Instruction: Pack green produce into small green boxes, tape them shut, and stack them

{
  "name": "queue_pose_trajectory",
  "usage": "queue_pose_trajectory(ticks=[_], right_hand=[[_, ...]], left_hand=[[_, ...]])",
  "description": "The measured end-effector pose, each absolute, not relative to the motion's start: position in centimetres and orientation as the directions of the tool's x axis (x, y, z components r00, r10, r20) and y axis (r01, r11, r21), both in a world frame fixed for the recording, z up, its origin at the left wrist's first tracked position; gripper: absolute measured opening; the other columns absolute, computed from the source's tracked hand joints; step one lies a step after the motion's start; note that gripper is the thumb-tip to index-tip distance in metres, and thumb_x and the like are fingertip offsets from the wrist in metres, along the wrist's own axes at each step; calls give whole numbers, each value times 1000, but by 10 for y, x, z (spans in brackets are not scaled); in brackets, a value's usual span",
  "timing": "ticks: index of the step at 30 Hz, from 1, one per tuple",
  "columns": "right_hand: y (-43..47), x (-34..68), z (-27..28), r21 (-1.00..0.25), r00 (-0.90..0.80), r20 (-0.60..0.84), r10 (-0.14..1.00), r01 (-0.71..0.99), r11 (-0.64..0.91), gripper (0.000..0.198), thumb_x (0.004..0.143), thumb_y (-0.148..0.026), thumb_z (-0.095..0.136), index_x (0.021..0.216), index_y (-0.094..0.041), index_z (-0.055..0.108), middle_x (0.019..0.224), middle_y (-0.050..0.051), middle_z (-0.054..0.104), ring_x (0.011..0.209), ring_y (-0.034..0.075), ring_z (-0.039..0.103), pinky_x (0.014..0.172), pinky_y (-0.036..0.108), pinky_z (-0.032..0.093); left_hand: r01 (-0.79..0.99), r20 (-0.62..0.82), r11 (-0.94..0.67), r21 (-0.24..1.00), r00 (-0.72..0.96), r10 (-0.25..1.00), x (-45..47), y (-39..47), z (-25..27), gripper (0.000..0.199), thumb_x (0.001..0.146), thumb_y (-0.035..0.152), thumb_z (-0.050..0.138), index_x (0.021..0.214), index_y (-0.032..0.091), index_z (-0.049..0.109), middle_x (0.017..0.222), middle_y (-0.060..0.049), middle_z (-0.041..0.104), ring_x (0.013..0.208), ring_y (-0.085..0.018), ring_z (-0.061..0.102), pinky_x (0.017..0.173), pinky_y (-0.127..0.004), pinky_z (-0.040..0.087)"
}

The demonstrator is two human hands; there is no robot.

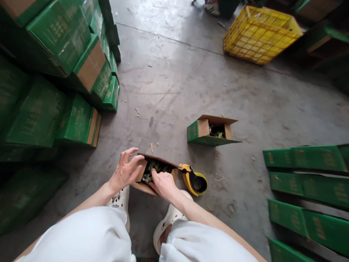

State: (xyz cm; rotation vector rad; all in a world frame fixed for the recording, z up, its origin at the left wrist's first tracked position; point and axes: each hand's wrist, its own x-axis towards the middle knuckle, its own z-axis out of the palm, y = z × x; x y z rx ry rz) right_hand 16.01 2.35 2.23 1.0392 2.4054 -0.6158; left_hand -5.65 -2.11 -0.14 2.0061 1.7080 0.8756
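The right hand (164, 183) reaches over the near edge of an open cardboard carton (145, 188), fingers among shiny, dark green contents (148, 171); whether they grip cannot be told. The left hand (126, 171) spreads its fingers wide at the carton's left end. The carton is on the grey floor (167, 89), by perforated cream clogs (121, 201), one marked "Baby". Just beside its right corner lies a yellow-and-black tape dispenser (190, 180). Farther off, stacked green boxes (59, 33) bear pale characters too blurred to read.
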Motion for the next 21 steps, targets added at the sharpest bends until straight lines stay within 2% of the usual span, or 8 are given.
queue_pose_trajectory(ticks=[4, 8, 10, 12, 14, 16, 19, 21], right_hand=[[27, 175, 21, -461, -722, -444, 531, 692, 555, 13, 105, -22, 51, 108, -20, 64, 92, 7, 79, 86, 21, 75, 70, 25, 42], [36, 190, 29, -692, -784, -320, 533, 577, 433, 11, 103, -19, 53, 95, -22, 61, 84, 1, 74, 75, 15, 68, 69, 22, 39], [41, 198, 35, -651, -783, -333, 525, 594, 473, 13, 103, -19, 51, 95, -23, 61, 82, 1, 72, 74, 16, 65, 68, 23, 38], [43, 207, 40, -504, -758, -404, 513, 652, 567, 16, 103, -17, 49, 96, -23, 63, 79, 3, 71, 72, 18, 64, 65, 25, 35], [42, 217, 43, -376, -736, -453, 503, 669, 641, 18, 102, -14, 48, 98, -22, 63, 78, 5, 70, 71, 19, 62, 64, 27, 34], [39, 226, 45, -336, -741, -442, 505, 659, 673, 20, 101, -11, 46, 98, -21, 63, 80, 6, 70, 74, 20, 62, 67, 28, 36], [37, 235, 48, -405, -758, -374, 534, 651, 642, 21, 102, -12, 44, 94, -21, 61, 80, 6, 68, 77, 20, 62, 71, 28, 39], [40, 239, 53, -527, -755, -320, 573, 644, 554, 20, 103, -17, 44, 92, -21, 61, 79, 4, 66, 76, 19, 61, 71, 27, 41]], left_hand=[[725, 85, -352, 593, 378, 922, -50, -19, 0, 22, 104, 26, 53, 112, 26, 74, 113, -6, 73, 109, -22, 63, 104, -41, 46], [762, -26, -334, 554, 417, 908, -50, -21, -3, 29, 105, 35, 54, 124, 31, 75, 133, -7, 70, 128, -28, 55, 111, -48, 38], [783, -36, -344, 519, 422, 906, -53, -21, 0, 28, 103, 34, 56, 123, 34, 76, 147, -6, 63, 138, -32, 48, 119, -54, 30], [782, -39, -382, 493, 459, 888, -59, -18, 5, 25, 100, 29, 58, 114, 33, 78, 152, -6, 59, 144, -33, 45, 123, -57, 24], [765, -31, -454, 458, 524, 851, -68, -12, 13, 21, 100, 26, 57, 108, 29, 76, 153, -6, 57, 147, -31, 43, 126, -56, 24], [743, -18, -528, 411, 585, 811, -75, -6, 21, 18, 101, 26, 56, 104, 26, 73, 151, -8, 59, 148, -29, 44, 127, -51, 25], [721, -35, -594, 357, 646, 763, -76, 3, 28, 14, 99, 26, 60, 91, 23, 71, 118, -10, 73, 133, -29, 56, 124, -48, 30], [717, -91, -617, 323, 673, 734, -66, 8, 25, 19, 96, 17, 61, 79, 22, 68, 88, -8, 72, 107, -28, 67, 120, -48, 35]])
